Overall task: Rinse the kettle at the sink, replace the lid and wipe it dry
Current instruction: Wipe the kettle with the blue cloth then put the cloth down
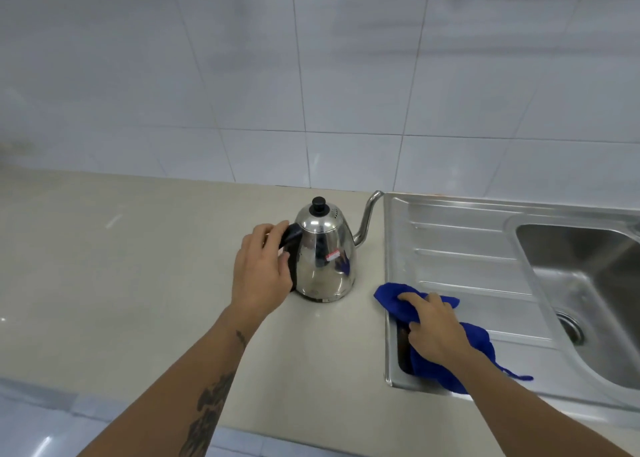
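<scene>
Wrapped around the black curved handle [290,245] of the polished stainless-steel gooseneck kettle [325,259], the left hand [260,268] has its fingers closed over the top of the handle and its thumb against the handle's side, the palm just to the left of the kettle body. That kettle stands upright on the pale beige countertop [138,266], its base flat on the surface, its steel lid with the round black knob [319,206] seated in place, and its thin curved spout [367,214] pointing right toward the edge of the stainless-steel sink unit [467,242]. A small red-and-white sticker [334,255] shows on the kettle's front. Right hand [434,325] lies palm down, fingers spread and lightly curled, pressing on a crumpled bright-blue microfibre cloth [398,300] (whether it is pinched or merely held down cannot be told). This cloth straddles the left rim of the ribbed draining board, one corner reaching onto the countertop near the kettle's base but apart from it. Both forearms are bare; the left carries dark tattoo marks. White glazed wall tiles [311,75] rise behind the counter.
</scene>
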### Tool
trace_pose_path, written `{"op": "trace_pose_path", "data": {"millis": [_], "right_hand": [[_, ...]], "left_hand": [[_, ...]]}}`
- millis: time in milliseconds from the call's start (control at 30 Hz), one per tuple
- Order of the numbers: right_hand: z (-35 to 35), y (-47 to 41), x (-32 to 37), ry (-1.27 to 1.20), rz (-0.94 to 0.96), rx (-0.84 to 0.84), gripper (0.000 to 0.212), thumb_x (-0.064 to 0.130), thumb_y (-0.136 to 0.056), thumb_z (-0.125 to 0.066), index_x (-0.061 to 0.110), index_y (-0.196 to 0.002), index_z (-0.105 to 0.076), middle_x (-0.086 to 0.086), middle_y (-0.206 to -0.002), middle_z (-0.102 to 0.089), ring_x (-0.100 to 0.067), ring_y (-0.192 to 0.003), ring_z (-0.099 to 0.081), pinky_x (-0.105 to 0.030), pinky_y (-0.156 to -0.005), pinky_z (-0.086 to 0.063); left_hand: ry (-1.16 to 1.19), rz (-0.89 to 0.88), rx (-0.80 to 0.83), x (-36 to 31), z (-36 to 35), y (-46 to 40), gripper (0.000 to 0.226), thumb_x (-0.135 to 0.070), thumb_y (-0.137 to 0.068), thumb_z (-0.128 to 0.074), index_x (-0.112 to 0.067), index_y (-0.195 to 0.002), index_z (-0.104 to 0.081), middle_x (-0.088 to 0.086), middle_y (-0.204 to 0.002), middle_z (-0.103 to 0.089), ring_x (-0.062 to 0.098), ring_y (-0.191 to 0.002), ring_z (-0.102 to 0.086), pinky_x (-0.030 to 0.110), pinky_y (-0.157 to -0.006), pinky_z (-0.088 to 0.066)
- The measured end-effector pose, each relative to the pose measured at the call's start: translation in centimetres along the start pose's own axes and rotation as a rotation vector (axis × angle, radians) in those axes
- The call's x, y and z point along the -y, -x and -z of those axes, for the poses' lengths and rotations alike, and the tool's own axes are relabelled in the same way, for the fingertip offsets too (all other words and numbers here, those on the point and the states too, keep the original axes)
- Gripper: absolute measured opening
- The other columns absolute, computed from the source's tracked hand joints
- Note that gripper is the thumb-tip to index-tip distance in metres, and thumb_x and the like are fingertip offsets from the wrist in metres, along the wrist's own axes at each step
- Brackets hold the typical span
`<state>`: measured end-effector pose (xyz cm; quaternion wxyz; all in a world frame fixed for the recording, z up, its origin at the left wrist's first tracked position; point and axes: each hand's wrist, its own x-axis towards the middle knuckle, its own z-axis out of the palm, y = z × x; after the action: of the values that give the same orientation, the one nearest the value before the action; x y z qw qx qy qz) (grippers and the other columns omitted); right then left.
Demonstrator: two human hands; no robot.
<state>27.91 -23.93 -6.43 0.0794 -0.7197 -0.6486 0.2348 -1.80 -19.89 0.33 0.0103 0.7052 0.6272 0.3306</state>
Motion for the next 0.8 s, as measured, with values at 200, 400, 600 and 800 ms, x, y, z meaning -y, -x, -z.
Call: {"op": "trace_pose_path", "data": {"millis": [200, 400, 600, 800], "right_hand": [[3.0, -0.5, 5.1, -0.377, 0.087, -0.162, 0.052, 0.009, -0.089, -0.06, 0.031, -0.136, -0.051, -0.007, -0.123, -0.052, -0.023, -0.106, -0.057, -0.031, -0.093, -0.046], [4.8, -0.5, 14.5, -0.692, 0.103, -0.274, 0.054, 0.021, -0.089, -0.065, 0.035, -0.137, -0.045, 0.0, -0.123, -0.06, -0.018, -0.108, -0.06, -0.037, -0.097, -0.05], [1.4, -0.4, 18.9, -0.646, 0.003, -0.366, 0.062, 0.026, -0.099, -0.053, 0.026, -0.154, -0.024, -0.004, -0.14, -0.036, -0.017, -0.118, -0.044, -0.024, -0.097, -0.033], [0.0, -0.6, 18.5, -0.731, -0.167, -0.33, 0.056, 0.027, -0.097, -0.056, 0.026, -0.147, -0.031, -0.008, -0.139, -0.046, -0.025, -0.116, -0.055, -0.041, -0.099, -0.049]], "left_hand": [[-0.153, -0.287, 0.197, 1.0, 0.2, -1.1, 0.068, -0.009, -0.093, -0.049, -0.014, -0.155, -0.021, 0.003, -0.162, -0.023, 0.021, -0.145, -0.027, 0.034, -0.118, -0.027], [0.009, -0.353, 0.212, 2.5, 0.4, -2.0, 0.075, -0.002, -0.082, -0.064, -0.015, -0.151, -0.036, -0.001, -0.158, -0.034, 0.018, -0.139, -0.041, 0.027, -0.108, -0.039], [0.145, -0.397, 0.261, 4.0, 0.9, -3.1, 0.063, -0.011, -0.087, -0.05, -0.018, -0.148, -0.042, -0.007, -0.156, -0.037, 0.015, -0.136, -0.045, 0.031, -0.106, -0.045], [0.221, -0.409, 0.332, 4.7, 1.6, -3.7, 0.061, -0.006, -0.09, -0.054, -0.022, -0.148, -0.042, -0.013, -0.157, -0.032, 0.01, -0.138, -0.043, 0.018, -0.11, -0.031]]}}
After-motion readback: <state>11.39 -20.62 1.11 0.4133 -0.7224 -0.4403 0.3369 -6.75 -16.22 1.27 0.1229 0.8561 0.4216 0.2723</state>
